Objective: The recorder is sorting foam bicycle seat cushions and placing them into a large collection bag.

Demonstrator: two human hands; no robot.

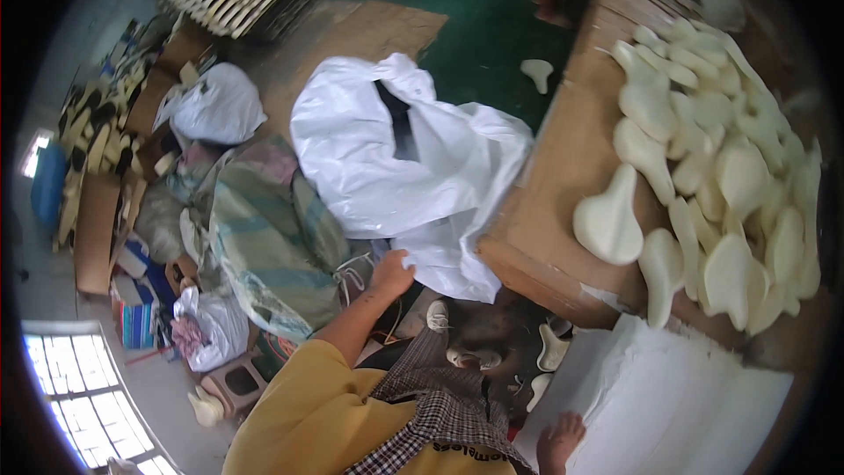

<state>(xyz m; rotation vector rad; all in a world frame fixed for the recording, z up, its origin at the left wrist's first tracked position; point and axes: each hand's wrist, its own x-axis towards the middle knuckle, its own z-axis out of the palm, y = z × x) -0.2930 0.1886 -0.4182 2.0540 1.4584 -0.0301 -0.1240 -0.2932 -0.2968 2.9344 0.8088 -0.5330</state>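
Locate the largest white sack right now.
In the head view, the white sack is central, right of the striped sack and left of the brown table, left hand at its lower edge.

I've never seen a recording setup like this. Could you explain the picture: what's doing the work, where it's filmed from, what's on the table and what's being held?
There's no machine here, just a person with two bare hands. The single picture comes from a wide fisheye camera on their head, looking down, so straight edges bend near the rim. The left hand appears to grip the near edge of a white plastic sack. The right hand is open, holding nothing visible, near a white panel; whether they touch is unclear. On the brown table to the right lies a heap of cream saddle-shaped pads.
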